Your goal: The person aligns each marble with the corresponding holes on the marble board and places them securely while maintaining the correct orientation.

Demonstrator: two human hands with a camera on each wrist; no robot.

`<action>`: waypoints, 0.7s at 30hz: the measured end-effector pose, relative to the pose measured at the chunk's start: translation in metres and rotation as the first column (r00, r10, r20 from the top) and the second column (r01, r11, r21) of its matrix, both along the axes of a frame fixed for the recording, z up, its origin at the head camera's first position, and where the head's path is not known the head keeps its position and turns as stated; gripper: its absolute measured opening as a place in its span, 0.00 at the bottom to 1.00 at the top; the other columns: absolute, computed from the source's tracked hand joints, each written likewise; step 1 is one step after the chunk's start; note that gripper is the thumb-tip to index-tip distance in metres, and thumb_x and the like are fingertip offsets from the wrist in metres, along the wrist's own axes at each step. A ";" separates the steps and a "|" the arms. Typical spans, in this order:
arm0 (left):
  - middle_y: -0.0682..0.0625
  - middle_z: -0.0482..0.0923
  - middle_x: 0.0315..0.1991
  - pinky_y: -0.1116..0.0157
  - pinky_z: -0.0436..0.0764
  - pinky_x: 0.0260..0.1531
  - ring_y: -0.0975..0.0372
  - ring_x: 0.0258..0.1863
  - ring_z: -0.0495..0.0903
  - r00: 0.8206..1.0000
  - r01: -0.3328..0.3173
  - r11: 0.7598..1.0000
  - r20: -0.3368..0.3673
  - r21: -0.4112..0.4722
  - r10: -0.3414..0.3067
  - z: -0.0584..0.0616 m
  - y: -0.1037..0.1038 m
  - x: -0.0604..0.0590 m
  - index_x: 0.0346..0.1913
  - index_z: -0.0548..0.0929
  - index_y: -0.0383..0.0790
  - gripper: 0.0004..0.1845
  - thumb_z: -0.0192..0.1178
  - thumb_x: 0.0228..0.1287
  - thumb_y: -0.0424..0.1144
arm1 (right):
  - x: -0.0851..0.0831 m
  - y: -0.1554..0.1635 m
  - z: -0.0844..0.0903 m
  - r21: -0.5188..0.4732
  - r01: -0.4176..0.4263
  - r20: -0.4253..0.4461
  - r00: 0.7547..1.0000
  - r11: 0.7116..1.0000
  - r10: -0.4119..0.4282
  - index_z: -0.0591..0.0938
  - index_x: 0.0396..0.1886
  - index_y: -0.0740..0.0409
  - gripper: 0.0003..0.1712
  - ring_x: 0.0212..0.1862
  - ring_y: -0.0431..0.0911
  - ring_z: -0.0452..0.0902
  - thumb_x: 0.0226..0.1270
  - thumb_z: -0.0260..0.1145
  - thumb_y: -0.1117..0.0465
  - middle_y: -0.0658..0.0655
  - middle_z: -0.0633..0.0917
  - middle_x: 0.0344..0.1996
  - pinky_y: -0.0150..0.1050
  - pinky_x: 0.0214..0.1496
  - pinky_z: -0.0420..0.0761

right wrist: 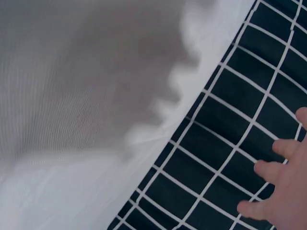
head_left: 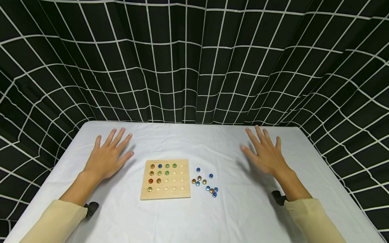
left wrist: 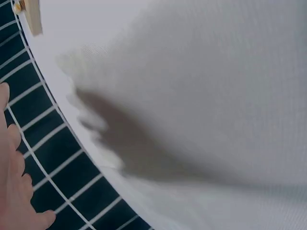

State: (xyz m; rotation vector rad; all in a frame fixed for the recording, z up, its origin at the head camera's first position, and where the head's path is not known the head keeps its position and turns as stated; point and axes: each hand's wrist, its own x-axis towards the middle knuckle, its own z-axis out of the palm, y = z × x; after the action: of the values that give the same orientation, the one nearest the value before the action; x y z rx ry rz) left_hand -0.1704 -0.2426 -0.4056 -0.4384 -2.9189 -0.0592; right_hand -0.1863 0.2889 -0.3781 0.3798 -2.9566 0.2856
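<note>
Cream sleeves [head_left: 57,217] nearest the lens. Left hand [head_left: 106,157] lay flat on white cloth [head_left: 243,216], fingers spread, holding nothing. Just right of it, wooden peg board [head_left: 165,179] with marbles seated. Loose marbles [head_left: 205,184] between board and right hand [head_left: 265,153], also splayed, empty.

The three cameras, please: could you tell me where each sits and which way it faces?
Head: worn high, looking down at the square wooden peg board and loose glass marbles; left hand, right hand.
Left wrist: skims the white tablecloth; fingers.
Right wrist: the same; fingers.
All share the tablecloth and the black grid curtain.
</note>
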 end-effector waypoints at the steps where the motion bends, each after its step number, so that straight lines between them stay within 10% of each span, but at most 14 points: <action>1: 0.43 0.46 0.80 0.32 0.43 0.69 0.44 0.78 0.44 1.000 0.015 1.000 0.008 -0.001 -0.015 0.001 0.002 0.002 0.79 0.57 0.45 0.38 0.43 0.75 0.63 | 0.000 -0.002 0.000 -0.012 -0.012 0.001 1.000 1.000 0.012 0.49 0.82 0.42 0.42 0.77 0.67 0.41 0.75 0.45 0.33 0.61 0.46 0.80 0.78 0.66 0.34; 21: 0.48 0.53 0.79 0.36 0.53 0.69 0.47 0.77 0.51 0.954 0.247 0.967 0.160 0.057 -0.253 -0.002 0.030 0.031 0.78 0.60 0.50 0.39 0.45 0.72 0.67 | 0.013 -0.027 -0.004 -0.356 -0.202 0.151 0.951 0.912 0.270 0.52 0.81 0.39 0.43 0.77 0.55 0.51 0.73 0.60 0.41 0.54 0.57 0.78 0.63 0.73 0.56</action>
State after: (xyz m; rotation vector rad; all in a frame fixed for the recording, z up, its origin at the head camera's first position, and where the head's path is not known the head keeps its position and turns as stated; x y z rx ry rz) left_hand -0.1395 -0.2129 -0.4078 -0.8330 -2.9991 -0.1926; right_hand -0.1729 0.2619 -0.3821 0.6999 -2.9631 0.8942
